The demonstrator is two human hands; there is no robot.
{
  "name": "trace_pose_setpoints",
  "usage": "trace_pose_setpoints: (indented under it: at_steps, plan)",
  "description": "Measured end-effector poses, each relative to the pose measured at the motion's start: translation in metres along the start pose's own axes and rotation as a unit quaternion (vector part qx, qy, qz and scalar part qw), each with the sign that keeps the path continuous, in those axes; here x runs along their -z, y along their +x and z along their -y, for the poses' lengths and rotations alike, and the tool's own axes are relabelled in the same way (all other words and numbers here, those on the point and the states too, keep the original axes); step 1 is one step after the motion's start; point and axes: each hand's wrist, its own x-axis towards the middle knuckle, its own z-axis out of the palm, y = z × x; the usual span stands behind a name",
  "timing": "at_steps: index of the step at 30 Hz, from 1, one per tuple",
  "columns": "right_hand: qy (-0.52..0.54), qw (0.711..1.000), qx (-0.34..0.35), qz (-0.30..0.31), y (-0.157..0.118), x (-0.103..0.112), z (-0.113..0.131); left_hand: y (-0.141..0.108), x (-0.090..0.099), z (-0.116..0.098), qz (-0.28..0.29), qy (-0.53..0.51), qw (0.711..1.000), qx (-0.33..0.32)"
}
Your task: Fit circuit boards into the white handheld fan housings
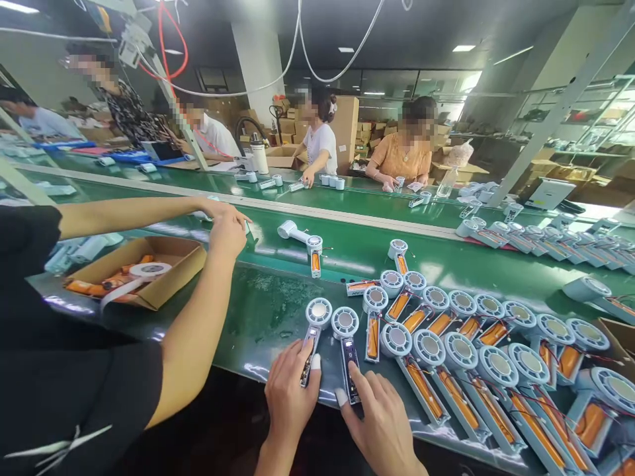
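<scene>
At the near edge of the green bench, two pale blue handheld fans lie side by side with their handles towards me. My left hand (292, 390) has thumb and forefinger closed about the handle of the left handheld fan (318, 312), whose circuit board partly shows. On the right handheld fan (344, 322), a dark circuit board covers the handle. My right hand (380, 413) rests its forefinger on that board, thumb at the handle's side. White covers sit on both thumb tips. Rows of open fans with orange battery cells (439, 324) and thin wires lie to the right.
A co-worker's bare arms (198, 350) reach over the bench at left. Below them stands a cardboard box (173, 264) with orange cells and a tape roll (150, 270). More fans (314, 246) lie on the green belt (357, 231). Several people work across it.
</scene>
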Motion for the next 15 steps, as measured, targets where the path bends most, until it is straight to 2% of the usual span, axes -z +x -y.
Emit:
trace_pose_setpoints:
  at_steps: [10, 15]
  plan:
    - [0.002, 1.000, -0.008, -0.030, 0.0001, -0.0072, 0.0027, -0.0044, -0.0022, 0.0057, 0.001, -0.009, 1.000, -0.009]
    - [-0.003, 1.000, -0.027, -0.008, -0.0022, -0.0063, 0.0054, -0.0038, -0.0014, 0.0079, 0.012, -0.023, 1.000, -0.003]
